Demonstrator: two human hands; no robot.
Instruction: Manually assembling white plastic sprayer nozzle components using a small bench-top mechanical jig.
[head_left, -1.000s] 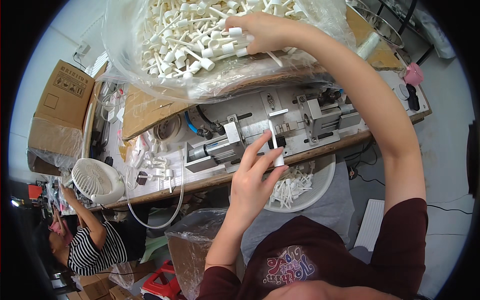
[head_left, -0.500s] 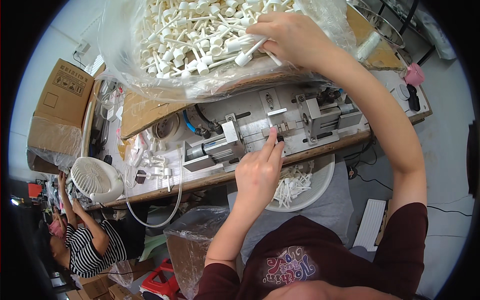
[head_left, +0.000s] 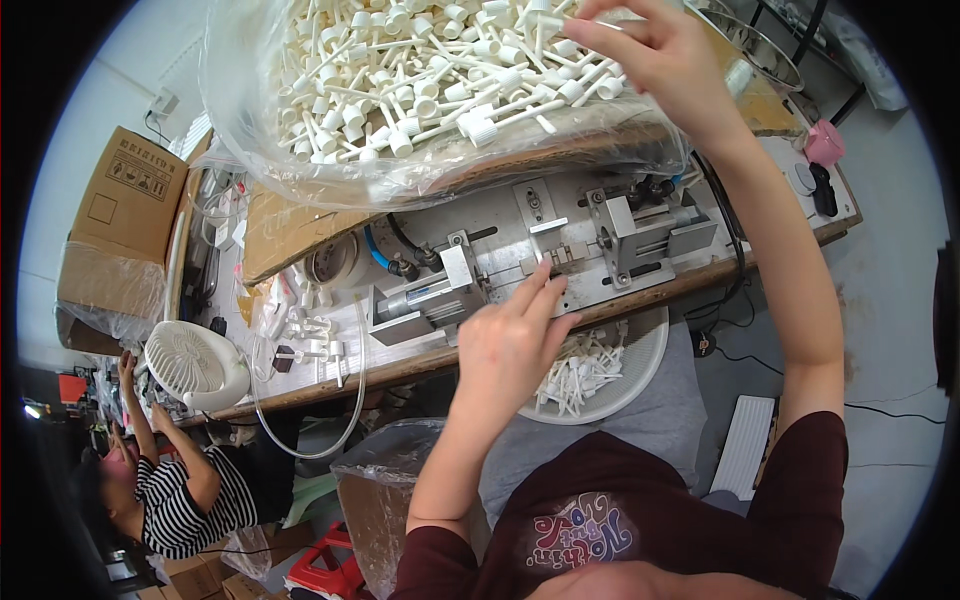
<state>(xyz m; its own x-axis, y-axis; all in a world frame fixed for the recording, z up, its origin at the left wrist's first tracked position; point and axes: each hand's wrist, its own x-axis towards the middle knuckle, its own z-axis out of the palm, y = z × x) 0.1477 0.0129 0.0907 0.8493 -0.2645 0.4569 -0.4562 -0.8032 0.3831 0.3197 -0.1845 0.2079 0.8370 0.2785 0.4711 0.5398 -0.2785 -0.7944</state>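
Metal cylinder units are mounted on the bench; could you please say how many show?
2: left unit, left of the left hand; right unit, right of it; others may be hidden.

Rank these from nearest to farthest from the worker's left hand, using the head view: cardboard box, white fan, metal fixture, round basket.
1. Metal fixture: right at the left hand's fingertips.
2. Round basket: just to the hand's right, below the bench edge.
3. White fan: well off to the left.
4. Cardboard box: far left, beyond the fan.
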